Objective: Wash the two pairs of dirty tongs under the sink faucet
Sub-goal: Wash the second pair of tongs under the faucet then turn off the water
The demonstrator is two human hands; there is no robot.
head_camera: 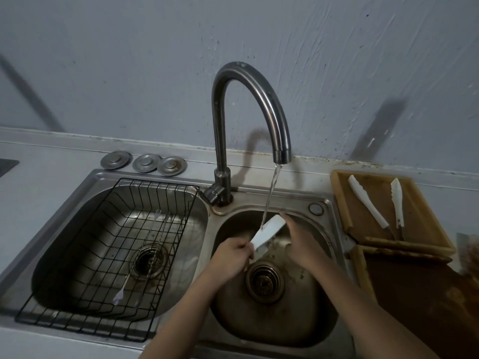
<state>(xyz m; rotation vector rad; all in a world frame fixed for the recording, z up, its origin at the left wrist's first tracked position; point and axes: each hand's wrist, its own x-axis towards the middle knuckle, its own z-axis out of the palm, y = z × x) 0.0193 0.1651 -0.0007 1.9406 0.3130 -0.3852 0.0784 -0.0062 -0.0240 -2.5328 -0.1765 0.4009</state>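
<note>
Water runs from the curved steel faucet (259,99) onto a pair of white tongs (268,230) held tilted over the right basin (272,322). My left hand (232,255) grips the tongs' lower end. At their upper end, where the stream lands, my right hand (300,242) has its fingers along the tip and its thumb underneath. A second pair of white-tipped tongs (368,200) lies spread open on a wooden tray (420,203) to the right of the sink.
A black wire rack (64,307) sits in the left basin with thin metal utensils (145,255) lying in it. Three metal drain plugs (145,163) rest on the counter behind. A second wooden tray (414,294) stands at the near right. The wall is close behind the faucet.
</note>
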